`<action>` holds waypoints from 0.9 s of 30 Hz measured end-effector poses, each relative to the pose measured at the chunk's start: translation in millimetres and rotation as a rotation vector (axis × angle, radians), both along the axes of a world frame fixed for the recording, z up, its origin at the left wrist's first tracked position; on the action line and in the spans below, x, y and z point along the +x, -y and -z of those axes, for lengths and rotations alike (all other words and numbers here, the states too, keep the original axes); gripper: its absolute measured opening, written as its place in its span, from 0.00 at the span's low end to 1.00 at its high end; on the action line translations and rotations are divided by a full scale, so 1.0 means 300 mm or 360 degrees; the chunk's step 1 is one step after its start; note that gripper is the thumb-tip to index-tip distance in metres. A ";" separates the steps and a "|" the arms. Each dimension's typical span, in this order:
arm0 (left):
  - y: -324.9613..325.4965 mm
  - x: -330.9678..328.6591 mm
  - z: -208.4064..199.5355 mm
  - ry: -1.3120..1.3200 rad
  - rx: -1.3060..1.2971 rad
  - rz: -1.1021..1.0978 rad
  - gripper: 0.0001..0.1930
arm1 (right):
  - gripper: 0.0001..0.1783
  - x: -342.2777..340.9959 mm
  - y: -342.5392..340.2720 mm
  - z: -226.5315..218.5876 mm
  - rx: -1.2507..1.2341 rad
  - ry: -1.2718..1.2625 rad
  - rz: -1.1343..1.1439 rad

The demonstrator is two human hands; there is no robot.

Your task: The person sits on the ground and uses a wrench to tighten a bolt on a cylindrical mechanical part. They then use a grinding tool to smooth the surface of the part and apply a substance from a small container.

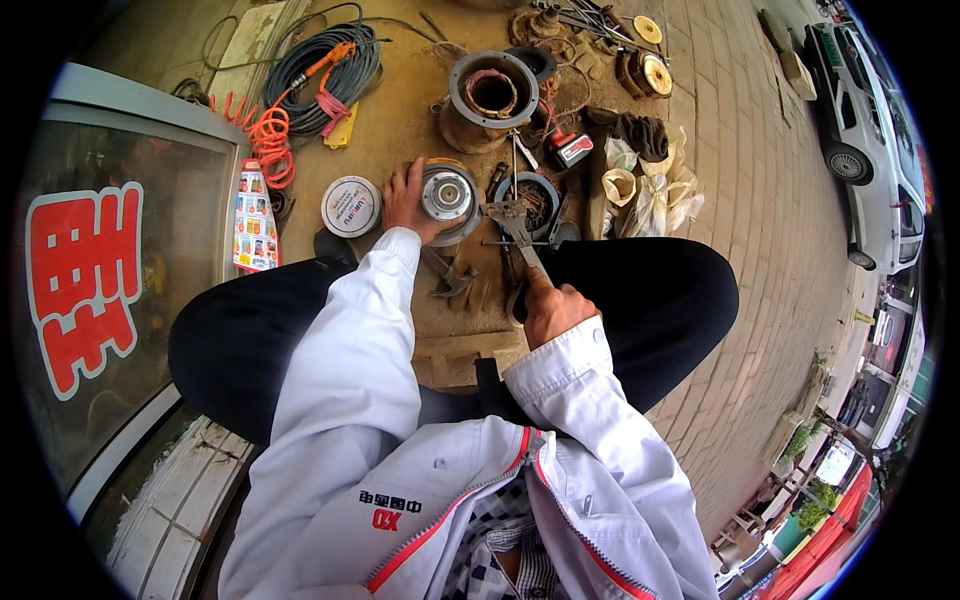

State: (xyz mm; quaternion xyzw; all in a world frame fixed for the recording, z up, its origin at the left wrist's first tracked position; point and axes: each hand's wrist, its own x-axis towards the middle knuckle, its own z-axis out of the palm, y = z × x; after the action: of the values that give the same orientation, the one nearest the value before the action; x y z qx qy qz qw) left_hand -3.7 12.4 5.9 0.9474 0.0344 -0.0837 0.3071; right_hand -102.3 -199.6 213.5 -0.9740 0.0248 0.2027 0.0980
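My left hand (408, 206) grips the left side of a round metal motor part (447, 195), which has a shiny raised hub in its middle. In my right hand (559, 310) is a grey metal hand tool (514, 222) with a broad flat head and a straight handle; its exact kind I cannot make out. The tool's head lies just right of the motor part, over the near side of a small bowl (556, 190) of small metal pieces. Close to my left hand sits a round white-lidded tin (351, 206). A hammer (455, 281) lies on the ground nearer me.
Beyond the motor part stands a cylindrical motor housing (487, 100). A coiled dark hose (325, 70) and an orange spiral hose (270, 145) lie far left. A red-and-black battery pack (572, 149) and plastic bags (660, 190) are to the right. A glass door (140, 240) stands left.
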 end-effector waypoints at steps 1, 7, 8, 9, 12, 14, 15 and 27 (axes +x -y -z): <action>-0.002 0.014 0.000 0.0011 -0.0019 0.0002 0.67 | 0.22 0.010 -0.001 0.003 -0.0008 0.0009 -0.0012; -0.006 0.013 -0.018 -0.0040 -0.0131 -0.0018 0.66 | 0.18 0.051 0.028 0.013 -0.0029 -0.0008 -0.0013; -0.004 0.010 -0.016 -0.0001 -0.0106 -0.0030 0.66 | 0.18 0.049 0.028 0.013 -0.0019 -0.0012 -0.0046; -0.002 0.008 -0.014 0.0039 -0.0144 0.0005 0.66 | 0.17 0.047 0.023 0.002 -0.0045 -0.0065 -0.0052; 0.015 -0.016 0.038 0.0069 -0.0022 -0.0095 0.69 | 0.13 0.045 0.021 0.029 -0.0072 0.0093 -0.0035; 0.027 -0.038 0.057 0.0056 -0.0032 -0.0188 0.70 | 0.20 0.063 0.015 -0.031 -0.0012 0.0048 -0.0025; 0.021 -0.040 0.042 0.0050 -0.0017 -0.0254 0.70 | 0.18 0.088 0.003 -0.112 0.0093 -0.0035 -0.0047; -0.001 -0.025 0.061 -0.0052 -0.0084 -0.0273 0.71 | 0.22 0.144 -0.002 0.004 0.1268 0.0580 0.0280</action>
State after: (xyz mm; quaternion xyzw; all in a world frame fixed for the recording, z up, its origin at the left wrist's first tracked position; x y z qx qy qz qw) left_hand -11.1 12.7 -12.3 0.9311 0.1182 -0.0732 0.3373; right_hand -59.1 -199.1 212.2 -0.8743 0.0099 0.0124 0.4852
